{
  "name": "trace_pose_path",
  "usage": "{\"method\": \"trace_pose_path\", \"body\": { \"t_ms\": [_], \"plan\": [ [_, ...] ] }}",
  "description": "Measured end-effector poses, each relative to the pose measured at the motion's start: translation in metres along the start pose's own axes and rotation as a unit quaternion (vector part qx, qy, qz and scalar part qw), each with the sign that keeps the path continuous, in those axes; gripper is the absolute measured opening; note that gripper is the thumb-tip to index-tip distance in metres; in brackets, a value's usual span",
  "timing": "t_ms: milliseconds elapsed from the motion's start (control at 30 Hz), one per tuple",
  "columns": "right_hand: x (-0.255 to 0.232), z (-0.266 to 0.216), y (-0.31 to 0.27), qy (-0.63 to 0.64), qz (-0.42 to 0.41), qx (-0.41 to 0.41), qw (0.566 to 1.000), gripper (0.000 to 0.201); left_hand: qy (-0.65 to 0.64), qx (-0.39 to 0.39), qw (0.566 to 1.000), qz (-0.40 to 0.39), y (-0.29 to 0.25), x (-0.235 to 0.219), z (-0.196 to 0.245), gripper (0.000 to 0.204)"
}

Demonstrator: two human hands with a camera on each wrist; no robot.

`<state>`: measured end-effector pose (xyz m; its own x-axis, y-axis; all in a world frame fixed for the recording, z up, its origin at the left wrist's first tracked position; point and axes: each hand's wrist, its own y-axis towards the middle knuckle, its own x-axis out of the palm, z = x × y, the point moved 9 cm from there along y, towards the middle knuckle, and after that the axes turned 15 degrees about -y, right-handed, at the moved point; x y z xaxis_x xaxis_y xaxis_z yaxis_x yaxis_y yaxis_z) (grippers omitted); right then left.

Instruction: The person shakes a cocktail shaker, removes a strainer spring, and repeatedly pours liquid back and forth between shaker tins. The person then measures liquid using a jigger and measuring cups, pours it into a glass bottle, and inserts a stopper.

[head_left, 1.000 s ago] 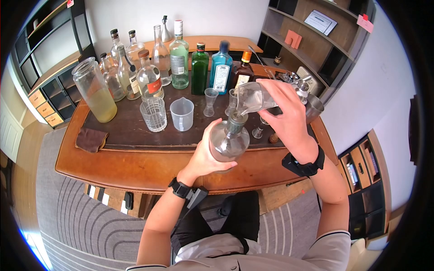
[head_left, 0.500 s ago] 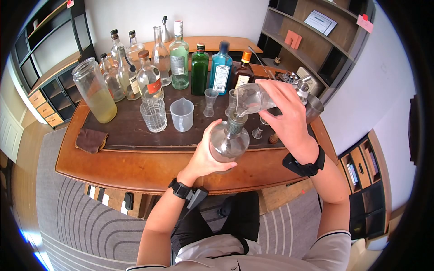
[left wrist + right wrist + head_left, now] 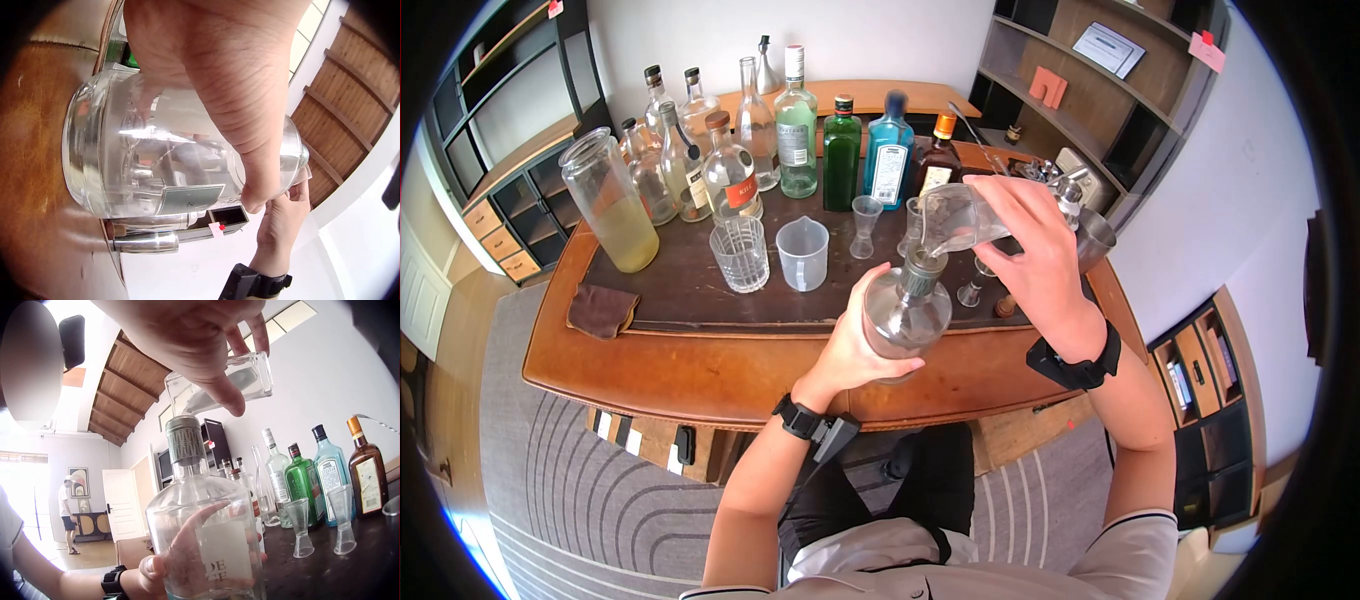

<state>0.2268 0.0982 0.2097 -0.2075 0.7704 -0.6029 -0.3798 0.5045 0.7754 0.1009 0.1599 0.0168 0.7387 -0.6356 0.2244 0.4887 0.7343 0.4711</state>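
My left hand [image 3: 855,345] grips a clear glass bottle [image 3: 908,315] round its body, thumb across the near side. The bottle leans slightly, and its neck has a grey-green patterned band [image 3: 185,442]. From above, my right hand [image 3: 1040,250] holds a small clear drinking glass [image 3: 955,217] between thumb and fingers. The glass is tipped far over, its rim right at the bottle's open mouth. Clear liquid lies along the lower side of the glass and reaches the rim. In the left wrist view, the bottle's base is close over the brown leather table edge [image 3: 37,144].
A cut-glass tumbler [image 3: 740,255], a plastic measuring jug [image 3: 803,255] and clear jiggers [image 3: 866,228] stand beyond my hands. Several bottles [image 3: 843,155] line the back. At left are a pitcher [image 3: 622,235] of yellowish liquid and a folded brown cloth [image 3: 603,310]. A metal tin [image 3: 1095,240] stands right.
Little differs: the glass stays tipped at the bottle's mouth and the left hand keeps its grip. My right wrist has shifted very slightly to the right.
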Motion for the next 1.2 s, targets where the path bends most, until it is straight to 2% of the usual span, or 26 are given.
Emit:
{"method": "trace_pose_path", "body": {
  "t_ms": [167,233,467,567,633,1200],
  "plan": [
    [0.0005,0.0000,0.0007,-0.009,0.000,-0.004,1.000,0.072,0.005,0.002,1.000,0.002,-0.0001,-0.0007,0.0004,0.123],
    [0.0003,-0.0002,0.0010,-0.013,0.001,-0.006,1.000,0.072,0.029,0.030,0.999,-0.008,-0.0006,-0.0002,0.0036,0.121],
    [-0.0012,-0.0020,0.0021,-0.016,0.004,-0.013,1.000,0.073,0.025,0.034,0.999,-0.011,-0.0004,-0.0003,0.0021,0.121],
    [-0.0013,-0.0027,0.0026,-0.016,0.002,-0.016,1.000,0.073,0.000,0.005,1.000,0.001,-0.0002,-0.0014,-0.0011,0.122],
    [-0.0015,-0.0029,0.0029,-0.016,0.000,-0.016,1.000,0.073,0.023,0.031,0.999,-0.011,-0.0001,-0.0001,0.0026,0.122],
    [-0.0006,-0.0040,0.0028,-0.038,0.000,-0.031,0.999,0.073,0.017,0.033,0.999,-0.007,-0.0003,-0.0001,0.0025,0.121]
  ]
}}
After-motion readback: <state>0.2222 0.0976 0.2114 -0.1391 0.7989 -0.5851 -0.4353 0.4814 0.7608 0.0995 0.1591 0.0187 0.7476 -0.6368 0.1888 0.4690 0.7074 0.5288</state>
